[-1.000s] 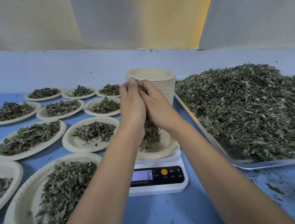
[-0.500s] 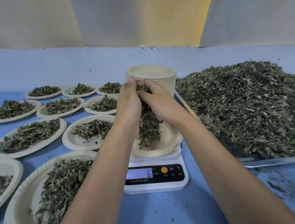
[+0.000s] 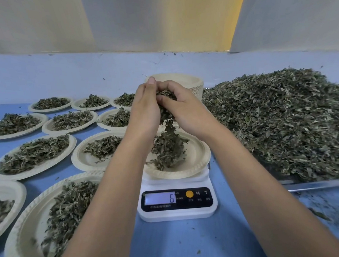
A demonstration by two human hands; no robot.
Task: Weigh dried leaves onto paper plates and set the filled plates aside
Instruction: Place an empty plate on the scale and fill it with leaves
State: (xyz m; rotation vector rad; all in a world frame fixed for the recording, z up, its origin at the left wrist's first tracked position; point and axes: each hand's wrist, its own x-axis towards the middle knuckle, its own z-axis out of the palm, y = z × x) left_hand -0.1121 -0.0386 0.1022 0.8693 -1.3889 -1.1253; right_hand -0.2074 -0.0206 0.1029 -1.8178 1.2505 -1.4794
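Dried leaves (image 3: 165,97): judged light, brittle, loose clump | left hand (image 3: 145,112) and right hand (image 3: 186,111) pressed together, both curled round it | clump trails onto paper plate (image 3: 197,156) on scale (image 3: 178,213), 6 o'clock of hands | grip: cup from beneath, squeeze softly, bits shed | filled plates (image 3: 65,156) 9 o'clock

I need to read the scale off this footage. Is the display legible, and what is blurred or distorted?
Head view: the scale display shows a crisp 6, no glare; dried leaves dropping from the right hand blur slightly, as does the leaf pile toward the right edge; same view, the wide lens stretches the nearest plate.
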